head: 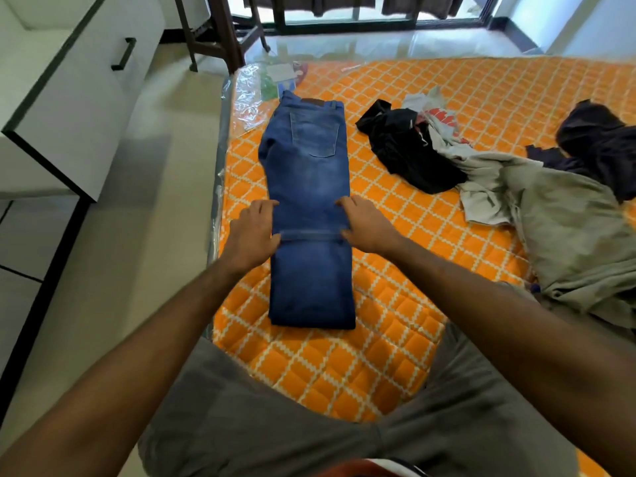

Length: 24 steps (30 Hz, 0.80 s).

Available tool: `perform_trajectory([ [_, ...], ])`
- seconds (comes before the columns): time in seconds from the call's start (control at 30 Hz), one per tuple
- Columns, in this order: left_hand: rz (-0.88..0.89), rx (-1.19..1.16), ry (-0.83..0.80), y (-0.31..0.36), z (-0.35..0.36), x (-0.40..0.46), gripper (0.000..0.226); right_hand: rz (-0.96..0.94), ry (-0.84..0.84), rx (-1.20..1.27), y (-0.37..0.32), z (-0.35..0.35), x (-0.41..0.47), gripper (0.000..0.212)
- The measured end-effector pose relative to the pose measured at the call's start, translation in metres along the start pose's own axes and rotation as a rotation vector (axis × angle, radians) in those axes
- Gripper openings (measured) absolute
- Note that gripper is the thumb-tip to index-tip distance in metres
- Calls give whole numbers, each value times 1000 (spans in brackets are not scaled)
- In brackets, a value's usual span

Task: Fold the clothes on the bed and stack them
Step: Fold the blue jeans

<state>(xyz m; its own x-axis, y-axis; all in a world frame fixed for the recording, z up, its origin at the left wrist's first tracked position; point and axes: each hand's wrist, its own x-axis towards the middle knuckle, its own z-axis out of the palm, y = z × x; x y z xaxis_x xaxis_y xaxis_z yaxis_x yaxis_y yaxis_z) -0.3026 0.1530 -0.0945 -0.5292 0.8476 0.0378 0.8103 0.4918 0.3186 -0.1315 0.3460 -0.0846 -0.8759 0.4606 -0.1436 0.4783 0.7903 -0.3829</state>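
Both my hands flank the blue jeans (309, 208) lying lengthwise near the bed's (395, 256) left edge, my left hand (253, 235) and right hand (366, 225) pinching the folded-over hem at each side.

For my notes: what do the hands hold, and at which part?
The jeans: left hand and right hand grip the side edges at the hem.
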Motion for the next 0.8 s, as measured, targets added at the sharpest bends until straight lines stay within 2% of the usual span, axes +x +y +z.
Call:
perform_trajectory([
  [0.07,144,68,49,8,14,-19,69,-93,109,-31,-1,22,-18,59],
  [0.1,260,56,-3,13,24,-34,73,-152,108,-15,-1,39,-33,61],
  [0.17,370,96,-302,25,45,-71,86,-233,-42,-21,-6,79,-70,76],
  [0.23,327,348,-572,28,72,-99,95,-237,-245,-205,-8,119,-100,95],
  [0.3,307,468,-551,26,96,-109,93,-200,-244,-345,-10,147,-113,96],
  [0.4,328,454,-407,17,115,-102,90,-152,-128,-396,-19,160,-109,86],
  [0.53,247,460,-493,19,114,-96,87,-125,-195,-501,-26,151,-98,69],
  [0.6,213,449,-612,31,102,-90,82,-150,-281,-555,-29,134,-97,65],
  [0.67,189,365,-809,44,79,-82,81,-170,-443,-529,-32,108,-99,65],
  [0.73,189,190,-964,57,53,-80,76,-156,-637,-409,-40,81,-104,68],
  [0.8,187,-12,-1088,69,26,-86,64,-148,-840,-271,-48,55,-113,62],
])
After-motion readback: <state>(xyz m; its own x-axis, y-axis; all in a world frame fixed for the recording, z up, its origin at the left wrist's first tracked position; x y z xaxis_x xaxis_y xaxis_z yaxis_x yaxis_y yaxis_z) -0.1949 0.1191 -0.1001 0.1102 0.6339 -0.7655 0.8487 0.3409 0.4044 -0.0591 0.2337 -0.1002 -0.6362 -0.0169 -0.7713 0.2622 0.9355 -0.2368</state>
